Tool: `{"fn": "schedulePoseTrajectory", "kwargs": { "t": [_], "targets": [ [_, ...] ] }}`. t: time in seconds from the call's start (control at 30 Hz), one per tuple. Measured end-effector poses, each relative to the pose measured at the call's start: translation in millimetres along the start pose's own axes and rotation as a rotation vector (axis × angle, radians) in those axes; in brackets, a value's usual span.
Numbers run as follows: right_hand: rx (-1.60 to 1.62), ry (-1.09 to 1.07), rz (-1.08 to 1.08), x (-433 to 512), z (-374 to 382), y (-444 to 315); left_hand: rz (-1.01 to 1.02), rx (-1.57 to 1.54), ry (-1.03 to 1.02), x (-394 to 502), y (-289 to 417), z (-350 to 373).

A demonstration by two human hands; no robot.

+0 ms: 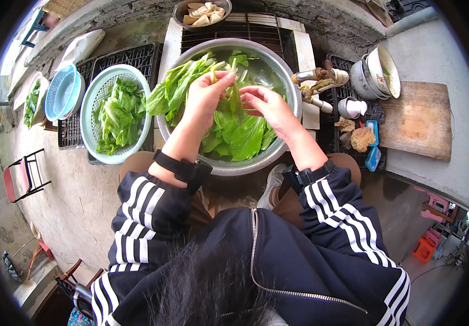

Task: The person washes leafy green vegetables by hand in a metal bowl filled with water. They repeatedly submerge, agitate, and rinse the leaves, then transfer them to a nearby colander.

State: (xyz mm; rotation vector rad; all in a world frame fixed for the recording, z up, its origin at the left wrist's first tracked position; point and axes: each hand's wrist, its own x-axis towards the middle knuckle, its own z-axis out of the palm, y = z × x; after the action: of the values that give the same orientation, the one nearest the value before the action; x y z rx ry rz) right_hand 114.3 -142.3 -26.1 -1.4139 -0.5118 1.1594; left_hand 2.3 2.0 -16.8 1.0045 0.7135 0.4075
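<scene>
A wide metal basin (pixel 227 168) of water stands before me, with leafy greens (pixel 244 136) floating in it. A bunch of long-stemmed greens (pixel 179 85) rests over its left rim. Above the water my left hand (pixel 210 95) pinches a pale leafy green stalk (pixel 235 100) between thumb and fingers. My right hand (pixel 266 105) is just right of that stalk, its fingers curled and apart; whether the fingertips touch the stalk is unclear. Left of the basin, a pale green plastic colander (pixel 87 118) contains a heap of cut greens (pixel 120 114).
Brass taps (pixel 314 83) jut towards the basin's right rim. Beyond them are stacked pots (pixel 364 77), loofah sponges (pixel 362 139) and a wooden cutting board (pixel 417 120). A bowl of pale peeled pieces (pixel 204 14) stands behind. Blue baskets (pixel 64 91) and a folding chair (pixel 25 175) are leftward.
</scene>
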Motion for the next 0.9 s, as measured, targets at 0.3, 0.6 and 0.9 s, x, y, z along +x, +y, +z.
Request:
{"fn": "schedulePoseTrajectory", "kwargs": {
  "t": [0.3, 0.6, 0.9],
  "targets": [
    [0.235, -0.273, 0.397, -4.9, -9.3, 0.7, 0.054, -0.027, 0.233, 18.1, 8.2, -24.9],
    [-0.316, 0.044, -0.198, -11.7, 9.9, -13.6, -0.095, -0.237, 0.294, 25.4, -0.3, -42.0],
    [-0.29, 0.365, -0.294, -10.7, 7.5, -16.3, -0.077, -0.181, 0.253, 21.5, 9.4, -41.4]
  ]
}}
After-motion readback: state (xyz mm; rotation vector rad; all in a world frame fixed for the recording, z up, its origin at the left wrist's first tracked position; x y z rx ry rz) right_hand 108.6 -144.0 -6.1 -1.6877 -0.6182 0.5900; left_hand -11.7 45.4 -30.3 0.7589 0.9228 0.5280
